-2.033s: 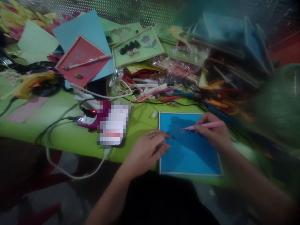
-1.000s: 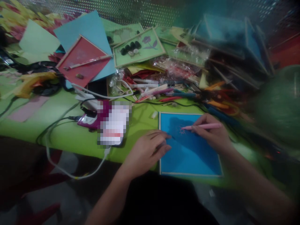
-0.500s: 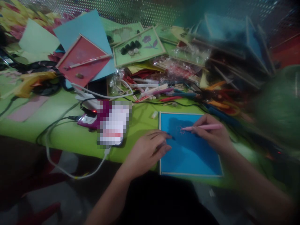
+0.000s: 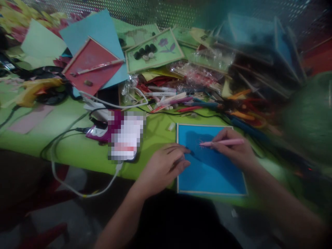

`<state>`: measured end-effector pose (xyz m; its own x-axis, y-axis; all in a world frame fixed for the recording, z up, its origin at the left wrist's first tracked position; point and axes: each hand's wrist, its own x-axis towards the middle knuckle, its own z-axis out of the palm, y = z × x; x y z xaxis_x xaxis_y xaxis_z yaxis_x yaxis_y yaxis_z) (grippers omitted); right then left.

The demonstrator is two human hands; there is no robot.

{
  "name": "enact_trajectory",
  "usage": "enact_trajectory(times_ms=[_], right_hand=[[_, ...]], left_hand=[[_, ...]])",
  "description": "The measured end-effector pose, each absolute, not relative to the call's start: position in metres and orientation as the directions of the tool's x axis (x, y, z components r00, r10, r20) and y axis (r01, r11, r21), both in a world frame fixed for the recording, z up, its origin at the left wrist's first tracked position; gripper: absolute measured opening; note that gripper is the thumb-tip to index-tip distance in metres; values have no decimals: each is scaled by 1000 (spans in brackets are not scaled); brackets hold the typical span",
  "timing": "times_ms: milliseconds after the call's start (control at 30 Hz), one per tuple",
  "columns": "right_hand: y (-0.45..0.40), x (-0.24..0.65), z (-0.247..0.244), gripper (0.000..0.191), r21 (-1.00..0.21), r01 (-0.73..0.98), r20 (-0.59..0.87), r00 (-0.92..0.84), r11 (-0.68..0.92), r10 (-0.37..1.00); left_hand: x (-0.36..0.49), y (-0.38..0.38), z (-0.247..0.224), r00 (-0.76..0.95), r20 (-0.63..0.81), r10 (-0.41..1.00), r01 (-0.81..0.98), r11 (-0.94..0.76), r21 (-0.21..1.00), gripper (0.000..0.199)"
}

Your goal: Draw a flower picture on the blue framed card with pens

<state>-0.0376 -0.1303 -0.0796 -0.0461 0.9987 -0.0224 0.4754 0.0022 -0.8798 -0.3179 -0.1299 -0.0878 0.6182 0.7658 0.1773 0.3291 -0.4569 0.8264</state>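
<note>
My right hand point(image 4: 234, 152) grips a pink pen point(image 4: 223, 142), its tip on the blue card point(image 4: 210, 173). My left hand point(image 4: 163, 167) lies flat and empty, fingers pressing the card's left edge on the green table point(image 4: 64, 145).

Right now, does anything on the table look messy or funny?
Yes. Behind the blue board, pens and sticks lie in a jumbled heap, and framed boards overlap askew. The right hand with the pink pen and the left hand look normal.

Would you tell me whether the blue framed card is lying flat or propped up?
Lying flat: the blue square card with pale edging rests on the green tabletop, the left hand pressing its edge.
</note>
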Motion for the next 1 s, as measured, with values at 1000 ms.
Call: enact_trajectory(times_ms=[1000], right_hand=[[-130, -35, -79, 26, -894, 447, -19, -31, -3, 999]], left_hand=[[-317, -129, -87, 618, 185, 764, 317, -458, 830, 23]])
